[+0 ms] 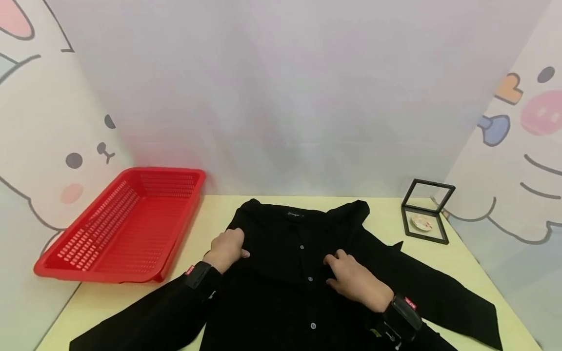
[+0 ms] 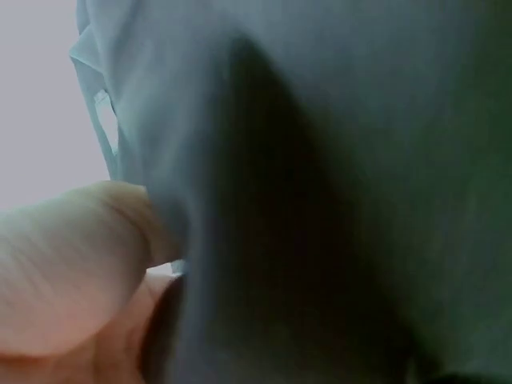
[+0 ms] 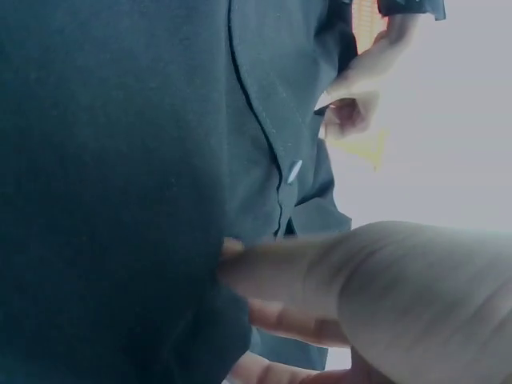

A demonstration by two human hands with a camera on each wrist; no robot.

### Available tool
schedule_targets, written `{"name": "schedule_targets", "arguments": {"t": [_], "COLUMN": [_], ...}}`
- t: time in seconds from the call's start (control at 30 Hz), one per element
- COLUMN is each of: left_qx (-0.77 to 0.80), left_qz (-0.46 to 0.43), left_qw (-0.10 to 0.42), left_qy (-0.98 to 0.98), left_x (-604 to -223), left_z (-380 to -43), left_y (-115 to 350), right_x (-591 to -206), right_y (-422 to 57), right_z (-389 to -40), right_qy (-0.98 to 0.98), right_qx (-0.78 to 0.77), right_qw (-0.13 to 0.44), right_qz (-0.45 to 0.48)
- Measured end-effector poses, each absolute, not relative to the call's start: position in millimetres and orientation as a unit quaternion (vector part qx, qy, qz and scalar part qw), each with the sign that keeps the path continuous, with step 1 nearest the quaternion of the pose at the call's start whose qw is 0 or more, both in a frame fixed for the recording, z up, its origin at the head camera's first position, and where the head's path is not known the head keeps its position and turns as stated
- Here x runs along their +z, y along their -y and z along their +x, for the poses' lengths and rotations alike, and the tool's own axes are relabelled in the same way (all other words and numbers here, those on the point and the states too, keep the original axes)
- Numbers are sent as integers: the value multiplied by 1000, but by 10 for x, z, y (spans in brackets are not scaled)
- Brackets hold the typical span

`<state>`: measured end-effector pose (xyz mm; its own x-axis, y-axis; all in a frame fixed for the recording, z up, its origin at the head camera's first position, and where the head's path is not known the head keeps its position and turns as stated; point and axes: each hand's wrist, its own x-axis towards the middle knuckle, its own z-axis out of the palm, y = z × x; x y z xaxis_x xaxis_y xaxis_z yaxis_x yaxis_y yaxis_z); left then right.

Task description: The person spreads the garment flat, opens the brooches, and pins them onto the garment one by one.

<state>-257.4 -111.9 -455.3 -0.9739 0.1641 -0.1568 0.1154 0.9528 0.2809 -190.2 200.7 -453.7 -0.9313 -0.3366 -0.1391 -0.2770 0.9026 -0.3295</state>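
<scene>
A black button-up shirt (image 1: pixel 281 273) lies front up, its collar toward the back wall. My left hand (image 1: pixel 226 248) grips the cloth at the shirt's left side, just below the shoulder. Close up in the left wrist view, the thumb (image 2: pixel 64 264) bears against a raised fold of the dark fabric. My right hand (image 1: pixel 357 280) rests on the shirt front, right of the button row, its fingers slightly bent and the thumb apart from them. Thumb and fingertips meet the cloth (image 3: pixel 144 176) in the right wrist view. The shirt's hem and left sleeve are hidden.
A red plastic basket (image 1: pixel 180 243) stands at the left of the pale yellow table (image 1: pixel 443 263). Back right is a black folding frame (image 1: pixel 426 240) with a small round patterned item (image 1: pixel 421 223) in it. Cartoon-printed panels (image 1: pixel 518 161) flank the table.
</scene>
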Motion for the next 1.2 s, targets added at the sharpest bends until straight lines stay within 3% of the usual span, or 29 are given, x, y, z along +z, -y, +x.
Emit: {"name": "schedule_targets", "arguments": {"t": [0.13,0.4,0.47,0.7,1.0,1.13,1.2], "left_qx": [118,125,149,156,153,157,149], "left_qz": [110,229,243,191,149,152,165], "left_qw": [46,-99,-97,-3,9,31,15], "left_qy": [-986,-960,-954,-969,-977,-975,-975], "left_x": [-4570,-4552,-4532,-4548,-4573,-4533,-4526], "left_z": [-2366,-1900,-1846,-1751,-1773,-1759,-1725], "left_y": [1082,1072,1073,1145,1299,1322,1335], "right_x": [-4566,-4590,-4588,-4584,-4531,-4538,-4556], "right_y": [-2037,-2082,-2081,-2081,-2087,-2101,-2130], "right_z": [-1900,-1885,-1886,-1888,-1914,-1901,-1869], "right_qy": [-970,-964,-965,-968,-972,-971,-969], "right_qx": [-160,-180,-182,-183,-158,-163,-172], "right_qw": [82,71,76,94,142,138,126], "right_qz": [-167,-180,-173,-146,-105,-109,-126]}}
